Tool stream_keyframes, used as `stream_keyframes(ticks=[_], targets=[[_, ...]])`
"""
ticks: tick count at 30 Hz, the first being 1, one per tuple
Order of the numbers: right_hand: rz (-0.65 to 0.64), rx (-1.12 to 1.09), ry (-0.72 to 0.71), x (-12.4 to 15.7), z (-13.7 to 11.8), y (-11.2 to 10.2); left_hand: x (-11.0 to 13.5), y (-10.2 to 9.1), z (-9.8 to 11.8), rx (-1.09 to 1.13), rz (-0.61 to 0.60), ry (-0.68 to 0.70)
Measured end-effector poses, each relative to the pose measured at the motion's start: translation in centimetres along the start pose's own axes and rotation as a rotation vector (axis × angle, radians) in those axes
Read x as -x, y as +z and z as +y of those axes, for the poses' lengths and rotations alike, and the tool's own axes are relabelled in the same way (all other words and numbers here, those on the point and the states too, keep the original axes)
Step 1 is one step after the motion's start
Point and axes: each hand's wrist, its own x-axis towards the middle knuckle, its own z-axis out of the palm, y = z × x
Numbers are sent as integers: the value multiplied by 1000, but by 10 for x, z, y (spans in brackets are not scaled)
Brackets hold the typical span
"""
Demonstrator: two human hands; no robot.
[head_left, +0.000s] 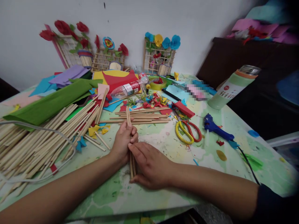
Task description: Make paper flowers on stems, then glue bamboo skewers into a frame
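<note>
A small bundle of thin wooden sticks (128,118) lies lengthwise on the green-patterned table (163,186) in front of me. My left hand (122,141) is wrapped round the middle of the bundle, fingers closed on it. My right hand (149,165) rests on the near end of the same sticks, thumb and fingers pressed against them. Just beyond the bundle's far tip, a row of more sticks (142,117) lies crosswise.
A big heap of sticks (46,140) and green crepe paper (49,104) fill the left. Scissors (188,132) and a blue glue gun (216,128) lie right. A plastic bottle (130,88), a green flask (231,88), paper scraps and stick frames with paper flowers (161,56) stand behind.
</note>
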Motion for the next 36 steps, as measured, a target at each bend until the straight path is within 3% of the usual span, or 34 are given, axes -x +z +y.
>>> stream_keyframes(ticks=[8, 13, 15, 18, 22, 25, 27, 33, 36], targets=[[111, 99, -66, 3, 0, 5, 2, 2, 3, -87, 1, -32], [241, 246, -61, 15, 11, -28, 1, 1, 3, -119, -23, -81], [367, 358, 86, 30, 24, -50, 1, 1, 2, -119, -37, -100], [516, 588, 491, 66, 53, -87, 1, 1, 2, -119, -37, -117], [323, 863, 869, 129, 100, -120, 0, 2, 1, -122, -42, -128], [39, 785, 910, 166, 132, -125, 0, 1, 1, -123, -63, -127], [-57, 677, 926, 178, 147, -122, 0, 0, 0, -123, -72, -123], [11, 699, 998, 169, 149, -126, 3, -1, 2, -98, -63, -96], [162, 733, 1036, 159, 133, -137, 6, -1, 3, -80, -63, -92]])
